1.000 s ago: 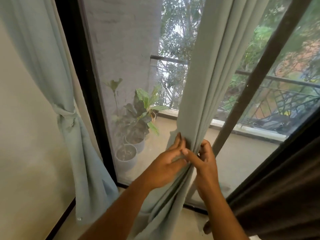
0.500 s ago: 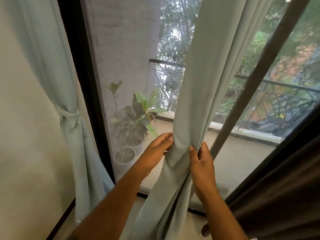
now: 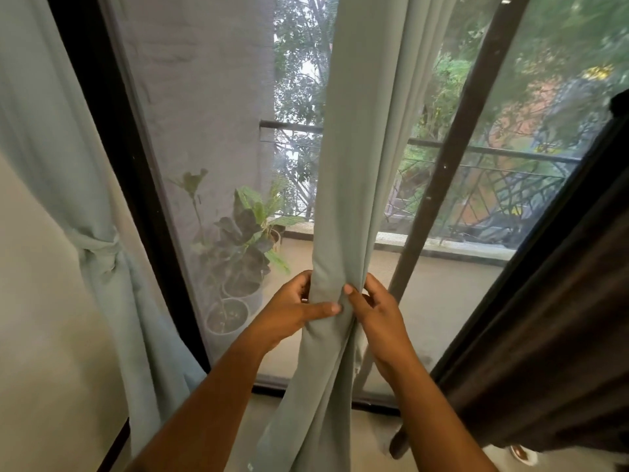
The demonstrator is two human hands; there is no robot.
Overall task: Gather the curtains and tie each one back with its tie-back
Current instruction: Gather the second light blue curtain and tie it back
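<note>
Now we hold the middle curtain (image 3: 354, 165), its long axis running 12 to 6, bunched between our left hand (image 3: 292, 310) at 9 and right hand (image 3: 376, 310) at 3, fingers (image 3: 326, 307) clasped round it; no tie-back shows here.

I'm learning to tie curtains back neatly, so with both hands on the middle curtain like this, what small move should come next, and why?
Probably squeeze the folds tighter into one bundle. The left hand and right hand grip the middle curtain from either side, but it still fans wide above and no tie-back shows around it. The left curtain is already cinched by its tie-back.
</note>
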